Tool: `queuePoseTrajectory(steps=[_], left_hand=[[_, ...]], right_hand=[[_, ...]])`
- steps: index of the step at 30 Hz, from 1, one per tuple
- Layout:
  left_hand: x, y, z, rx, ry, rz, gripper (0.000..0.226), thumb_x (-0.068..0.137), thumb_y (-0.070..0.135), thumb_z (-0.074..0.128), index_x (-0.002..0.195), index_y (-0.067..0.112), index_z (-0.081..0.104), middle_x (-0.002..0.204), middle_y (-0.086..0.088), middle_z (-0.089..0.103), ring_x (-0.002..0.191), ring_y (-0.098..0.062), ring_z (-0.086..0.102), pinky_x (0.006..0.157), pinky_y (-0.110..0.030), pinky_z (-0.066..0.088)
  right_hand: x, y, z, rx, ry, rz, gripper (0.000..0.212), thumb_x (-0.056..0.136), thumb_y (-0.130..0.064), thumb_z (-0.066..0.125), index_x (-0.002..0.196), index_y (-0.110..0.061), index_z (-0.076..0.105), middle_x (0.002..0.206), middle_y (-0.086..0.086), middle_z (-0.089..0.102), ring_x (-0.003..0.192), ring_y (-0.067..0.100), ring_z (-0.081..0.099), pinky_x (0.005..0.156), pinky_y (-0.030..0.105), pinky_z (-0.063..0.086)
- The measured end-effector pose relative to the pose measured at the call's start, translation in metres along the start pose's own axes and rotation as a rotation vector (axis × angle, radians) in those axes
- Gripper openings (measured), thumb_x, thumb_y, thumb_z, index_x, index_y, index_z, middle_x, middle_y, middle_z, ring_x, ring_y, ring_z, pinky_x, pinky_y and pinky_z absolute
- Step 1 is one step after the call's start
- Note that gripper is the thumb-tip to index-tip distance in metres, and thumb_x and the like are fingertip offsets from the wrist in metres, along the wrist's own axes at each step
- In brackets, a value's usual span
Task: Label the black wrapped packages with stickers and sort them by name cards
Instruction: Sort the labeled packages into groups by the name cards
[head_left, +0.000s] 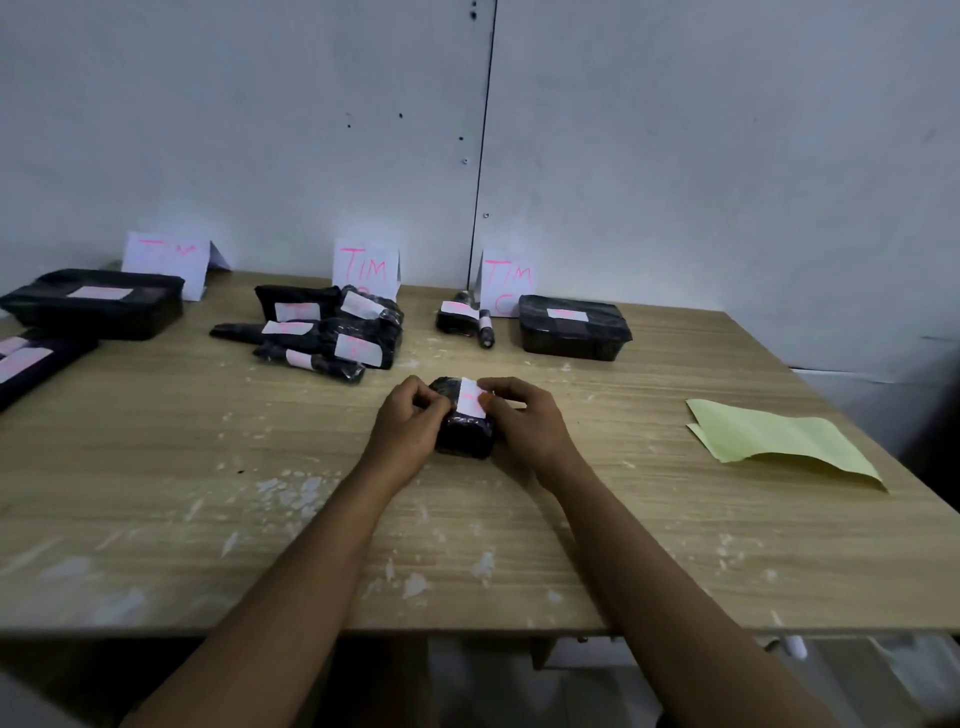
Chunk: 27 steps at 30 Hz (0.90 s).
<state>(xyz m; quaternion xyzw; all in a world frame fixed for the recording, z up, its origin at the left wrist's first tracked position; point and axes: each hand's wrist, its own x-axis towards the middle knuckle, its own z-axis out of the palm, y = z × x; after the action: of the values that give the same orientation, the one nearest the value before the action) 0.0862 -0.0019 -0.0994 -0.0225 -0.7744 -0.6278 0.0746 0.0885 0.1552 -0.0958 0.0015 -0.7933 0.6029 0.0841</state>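
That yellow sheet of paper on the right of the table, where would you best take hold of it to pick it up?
Probably at the near right corner of the yellow sheet, coming from the right. That corner seems to curl up off the wooden table, so fingers could slip under it and pinch it there. The rest lies mostly flat, which gives little to pinch.

Middle name card: "TIM" in pink. Right name card: "TIM", "C" below. Far-left card: lettering illegible.
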Motion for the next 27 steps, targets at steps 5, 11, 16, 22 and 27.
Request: queuePoseTrajectory(steps=[5, 11, 16, 22, 27], left_hand=[[-0.004, -0.003, -0.007, -0.001, -0.039, 0.038, 0.013, 0.088, 0.017, 0.068, 0.082, 0.009, 0.06, 0.071, 0.0, 0.059, 0.065, -0.01, 0.053, 0.065, -0.026, 0.044], [-0.005, -0.002, -0.027, 0.226, 0.103, 0.326, 0.018, 0.079, 0.031, 0.069, 0.092, 0.026, 0.057, 0.096, 0.002, 0.053, 0.089, -0.014, 0.05, 0.075, -0.026, 0.042], [-0.003, -0.01, -0.05, 0.253, -0.089, 0.211, 0.033, 0.082, 0.038, 0.064, 0.115, 0.04, 0.061, 0.123, 0.006, 0.051, 0.12, -0.014, 0.048, 0.103, -0.039, 0.044], [-0.005, -0.019, -0.087, 0.225, -0.119, 0.136, 0.046, 0.082, 0.032, 0.076, 0.126, 0.034, 0.06, 0.132, 0.008, 0.054, 0.116, -0.012, 0.056, 0.096, -0.029, 0.048], [-0.002, -0.024, -0.111, 0.203, -0.054, 0.12, 0.048, 0.08, 0.028, 0.079, 0.125, 0.031, 0.061, 0.129, 0.005, 0.059, 0.113, -0.013, 0.058, 0.086, -0.021, 0.046]], right_hand=[[-0.005, -0.005, 0.001, -0.09, -0.123, -0.03, 0.034, 0.088, -0.038, 0.068, 0.121, -0.034, 0.067, 0.129, -0.006, 0.061, 0.11, 0.015, 0.063, 0.098, 0.036, 0.052], [-0.006, -0.018, 0.005, -0.066, -0.279, -0.026, 0.036, 0.094, -0.019, 0.061, 0.13, -0.025, 0.061, 0.132, -0.005, 0.06, 0.119, 0.009, 0.056, 0.101, 0.024, 0.046], [-0.006, -0.018, 0.019, -0.059, -0.22, -0.042, 0.039, 0.087, -0.03, 0.073, 0.123, -0.022, 0.061, 0.124, 0.002, 0.06, 0.101, 0.007, 0.06, 0.088, 0.023, 0.051], [0.001, -0.023, 0.04, -0.294, -0.047, -0.061, 0.039, 0.083, -0.05, 0.071, 0.098, -0.015, 0.065, 0.099, 0.003, 0.063, 0.09, 0.015, 0.059, 0.069, 0.027, 0.044], [0.0, -0.029, 0.069, -0.189, -0.115, -0.05, 0.036, 0.085, -0.046, 0.071, 0.099, -0.012, 0.068, 0.091, 0.001, 0.067, 0.079, 0.01, 0.06, 0.063, 0.014, 0.046]])
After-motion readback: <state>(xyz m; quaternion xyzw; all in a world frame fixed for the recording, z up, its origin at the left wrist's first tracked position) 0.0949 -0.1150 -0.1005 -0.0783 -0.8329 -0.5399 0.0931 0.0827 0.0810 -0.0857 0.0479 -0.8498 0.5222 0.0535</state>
